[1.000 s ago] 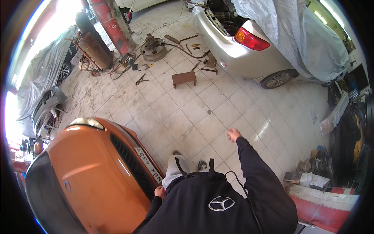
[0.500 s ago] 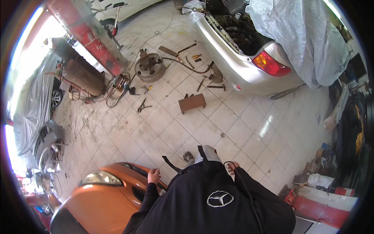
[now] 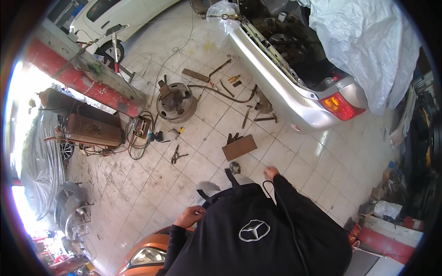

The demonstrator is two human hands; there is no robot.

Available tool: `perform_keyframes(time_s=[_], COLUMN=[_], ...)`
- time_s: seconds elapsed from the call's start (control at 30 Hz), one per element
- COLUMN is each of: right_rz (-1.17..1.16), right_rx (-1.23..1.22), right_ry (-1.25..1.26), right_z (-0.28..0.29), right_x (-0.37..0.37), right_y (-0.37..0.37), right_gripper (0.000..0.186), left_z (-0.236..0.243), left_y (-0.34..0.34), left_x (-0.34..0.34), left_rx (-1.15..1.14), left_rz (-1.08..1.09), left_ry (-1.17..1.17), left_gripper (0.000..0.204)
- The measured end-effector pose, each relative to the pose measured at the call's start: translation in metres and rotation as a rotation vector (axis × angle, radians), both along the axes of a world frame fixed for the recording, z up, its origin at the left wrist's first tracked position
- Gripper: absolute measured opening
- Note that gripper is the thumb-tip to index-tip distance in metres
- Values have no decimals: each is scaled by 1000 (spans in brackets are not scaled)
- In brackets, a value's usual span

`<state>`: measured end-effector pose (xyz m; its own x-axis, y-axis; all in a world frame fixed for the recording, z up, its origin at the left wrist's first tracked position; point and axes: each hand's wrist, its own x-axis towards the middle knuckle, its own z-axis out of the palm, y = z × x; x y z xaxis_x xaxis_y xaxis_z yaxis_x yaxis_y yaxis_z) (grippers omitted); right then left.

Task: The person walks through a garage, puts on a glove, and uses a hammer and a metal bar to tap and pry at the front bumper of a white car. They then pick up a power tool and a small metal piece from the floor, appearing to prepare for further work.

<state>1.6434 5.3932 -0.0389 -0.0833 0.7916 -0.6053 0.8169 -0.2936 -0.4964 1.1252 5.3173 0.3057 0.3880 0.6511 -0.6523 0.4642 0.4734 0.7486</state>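
In the head view, the person's left hand [image 3: 188, 217] is bent at the waist, its fingers against the side of the loose black cloth top [image 3: 216, 230]; the fingertips are partly hidden, so I cannot tell whether they grasp the fabric. The right hand [image 3: 271, 173] is held out over the floor with its fingers partly curled; I cannot tell whether it is closed on anything. A thin black cable [image 3: 292, 230] runs down the top from beside that hand.

The nearest loose thing to the right hand is a brown, flat-topped rectangular stand [image 3: 239, 147], which sits on the pale tiled floor [image 3: 207, 149] just beyond the person's dark shoe [image 3: 235, 167], apart from both hands. Farther off lie a hammer [image 3: 247, 117], a round steel wheel rim [image 3: 176, 102] with a rusty metal piece on it, a dark curved hose [image 3: 225, 95] and dark pliers-like clamps [image 3: 177, 155].

A silver car [image 3: 294, 106] with a red and amber tail light stands at the upper right, partly under translucent plastic sheeting [image 3: 368, 50]. An orange car's front corner [image 3: 146, 244] shows below the left hand.
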Motion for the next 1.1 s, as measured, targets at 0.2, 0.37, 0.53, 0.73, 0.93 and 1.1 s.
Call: perform_keyframes(time_s=[0.2, 0.37, 0.53, 0.73, 0.93, 1.1], right_rz=[-410, -590, -712, -1035, -1135, -1221], right_rx=[-84, -47, -247, -288, 90, 465], right_ry=[694, 691, 314, 410, 426, 359], right_z=[152, 147, 127, 126, 125, 101], right_x=[-183, -196, -223, -242, -224, -160], right_y=[266, 316, 304, 319, 397, 512], right_gripper=[27, 32, 43, 43, 36, 22], left_z=[-2, -20, -62, -71, -93, -90], left_y=[140, 289, 442, 603, 742, 863], left_x=[-58, -103, -202, -220, -139, -40], left_rx=[140, 119, 110, 156, 295, 439], left_rz=[-80, -228, 16, 9, -325, -410], left_ry=[157, -9, 74, 169, 217, 214], left_gripper=[21, 16, 15, 21, 26, 24])
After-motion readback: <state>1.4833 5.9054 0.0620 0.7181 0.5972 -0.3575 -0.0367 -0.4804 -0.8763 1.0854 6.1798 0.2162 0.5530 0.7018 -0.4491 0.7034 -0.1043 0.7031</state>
